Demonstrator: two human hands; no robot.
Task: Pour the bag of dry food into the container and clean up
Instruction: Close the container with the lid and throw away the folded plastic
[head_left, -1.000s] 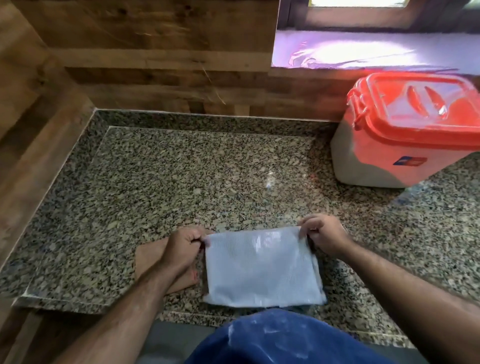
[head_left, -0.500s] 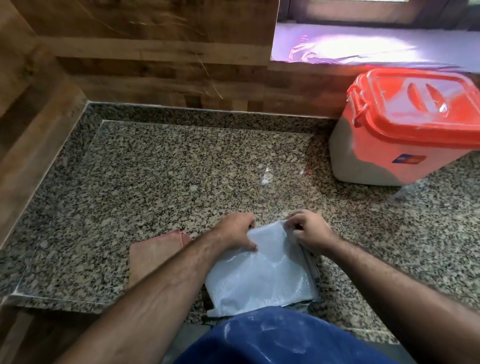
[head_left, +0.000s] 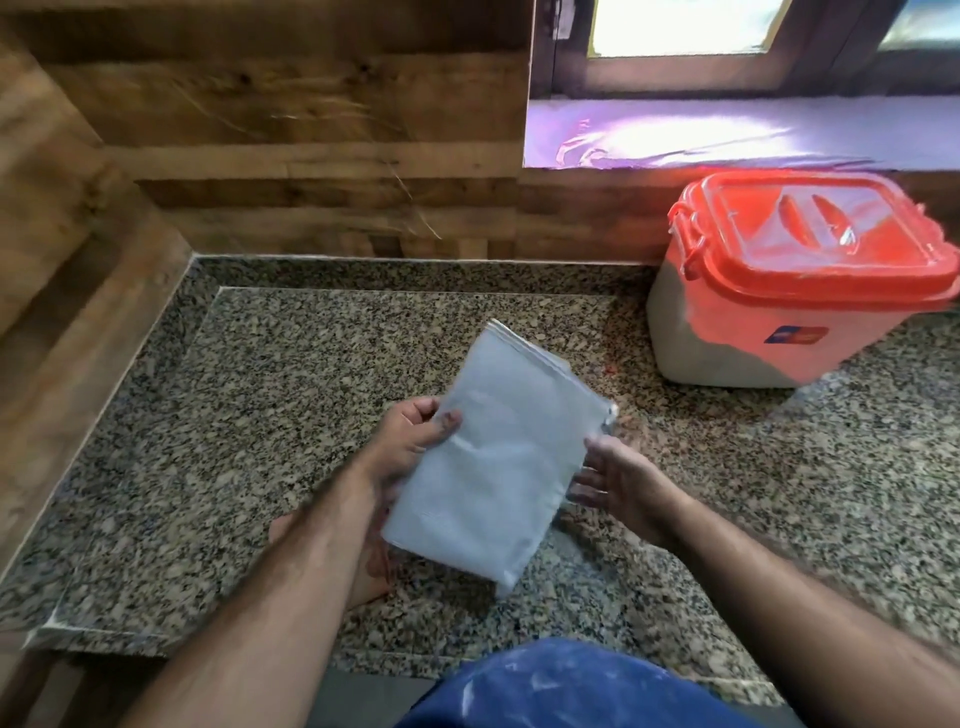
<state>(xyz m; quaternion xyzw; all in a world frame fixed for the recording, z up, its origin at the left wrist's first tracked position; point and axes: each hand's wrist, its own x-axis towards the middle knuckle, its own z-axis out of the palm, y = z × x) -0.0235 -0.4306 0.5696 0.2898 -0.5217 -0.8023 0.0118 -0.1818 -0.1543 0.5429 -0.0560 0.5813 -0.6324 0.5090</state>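
A flat, folded white woven bag (head_left: 498, 452) is lifted off the granite counter (head_left: 260, 415), tilted with its long side running from near left to far right. My left hand (head_left: 410, 441) grips its left edge, thumb on top. My right hand (head_left: 613, 478) is at the bag's right edge with fingers spread, touching or just beside it. The clear container (head_left: 769, 332) with white contents stands at the right rear, its red lid (head_left: 810, 244) shut and latched.
A brown flat piece (head_left: 374, 566) lies on the counter under my left forearm, mostly hidden. Wooden walls close the counter at the back and left. A window sill (head_left: 727, 135) runs above the container. The counter's front edge is near my body.
The bag lay flat on the counter while both hands folded it from its width into a narrower stack. Now it is lifted and turned, held in my left hand, with my right hand opened.
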